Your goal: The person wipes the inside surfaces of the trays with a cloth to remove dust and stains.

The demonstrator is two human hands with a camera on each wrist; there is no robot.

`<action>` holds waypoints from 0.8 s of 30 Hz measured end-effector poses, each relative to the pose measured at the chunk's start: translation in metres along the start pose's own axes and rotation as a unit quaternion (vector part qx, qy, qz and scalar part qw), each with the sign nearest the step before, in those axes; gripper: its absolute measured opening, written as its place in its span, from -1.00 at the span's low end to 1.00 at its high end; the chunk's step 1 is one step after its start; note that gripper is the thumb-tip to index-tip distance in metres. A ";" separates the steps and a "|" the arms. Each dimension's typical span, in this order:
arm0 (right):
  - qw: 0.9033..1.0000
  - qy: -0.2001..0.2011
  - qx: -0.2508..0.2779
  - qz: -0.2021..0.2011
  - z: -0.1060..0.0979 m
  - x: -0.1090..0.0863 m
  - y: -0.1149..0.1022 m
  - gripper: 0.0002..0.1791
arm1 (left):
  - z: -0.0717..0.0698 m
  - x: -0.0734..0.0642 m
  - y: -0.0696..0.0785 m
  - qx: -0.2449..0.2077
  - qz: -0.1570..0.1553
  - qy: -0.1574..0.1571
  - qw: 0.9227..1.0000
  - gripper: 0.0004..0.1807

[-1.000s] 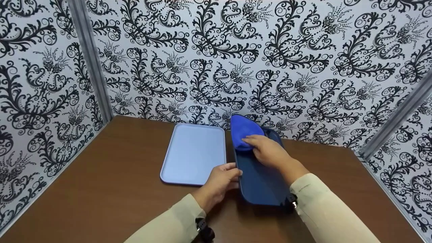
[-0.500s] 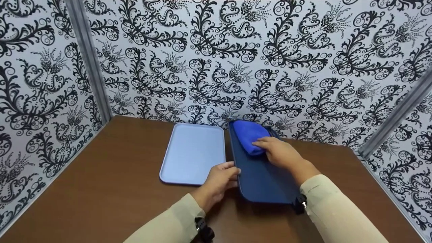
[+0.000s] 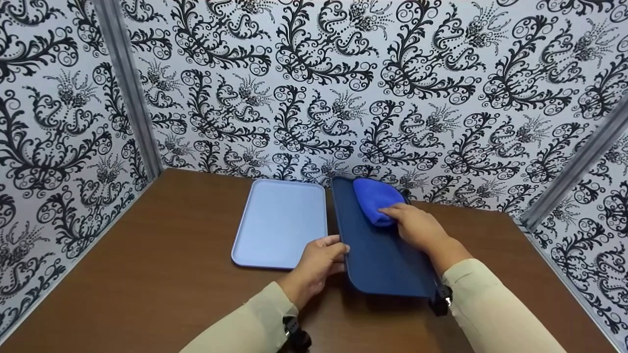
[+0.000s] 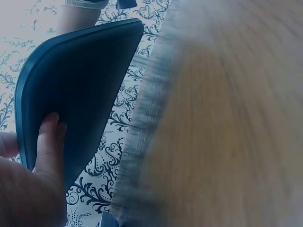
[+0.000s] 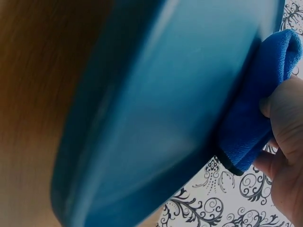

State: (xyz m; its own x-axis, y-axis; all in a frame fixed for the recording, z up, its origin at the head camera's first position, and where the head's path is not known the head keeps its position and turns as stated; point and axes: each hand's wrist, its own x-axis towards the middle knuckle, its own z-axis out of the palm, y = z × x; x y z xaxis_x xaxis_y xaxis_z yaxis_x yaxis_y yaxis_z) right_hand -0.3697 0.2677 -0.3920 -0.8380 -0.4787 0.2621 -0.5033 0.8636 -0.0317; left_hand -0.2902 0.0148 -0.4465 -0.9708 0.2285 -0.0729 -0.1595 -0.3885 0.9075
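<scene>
A dark blue tray (image 3: 387,264) is held tilted above the table, its left edge gripped by my left hand (image 3: 319,262). In the left wrist view, the fingers of that hand lie against the underside of the tray (image 4: 80,90) and the thumb is at the rim. My right hand (image 3: 419,228) pinches a folded bright blue cloth (image 3: 375,198) against the tray's upper face, near its far right part. The right wrist view shows the thumb on top of the cloth (image 5: 251,104), with other fingers curled beneath it.
A light blue tray (image 3: 284,223) lies flat on the brown wooden table (image 3: 162,274), just left of the dark one. Patterned wall panels (image 3: 314,88) close off the back and both sides.
My right hand has slid the cloth rightward across the dark tray, from its far left corner toward its right side. The dark tray has tilted slightly; my left hand has kept its grip.
</scene>
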 end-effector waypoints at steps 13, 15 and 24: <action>0.999 0.025 -0.020 0.000 -0.002 -0.008 -0.031 -0.48 | -0.001 0.001 0.000 0.000 0.001 -0.003 1.000 -0.49; 1.000 0.023 -0.021 -0.003 -0.002 -0.009 -0.034 -0.48 | -0.001 0.001 0.000 0.002 0.004 -0.004 1.000 -0.50; 0.999 0.029 -0.023 -0.028 -0.004 -0.014 -0.048 -0.48 | -0.001 0.001 -0.001 0.007 0.001 0.000 1.000 -0.47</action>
State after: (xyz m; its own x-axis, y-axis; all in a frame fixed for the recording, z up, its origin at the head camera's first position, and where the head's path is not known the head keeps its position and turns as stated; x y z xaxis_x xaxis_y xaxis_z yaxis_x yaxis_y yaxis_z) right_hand -0.3329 0.2330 -0.3904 -0.7942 -0.5177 0.3182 -0.5378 0.8426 0.0285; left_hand -0.2915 0.0142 -0.4476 -0.9711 0.2278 -0.0710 -0.1551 -0.3765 0.9133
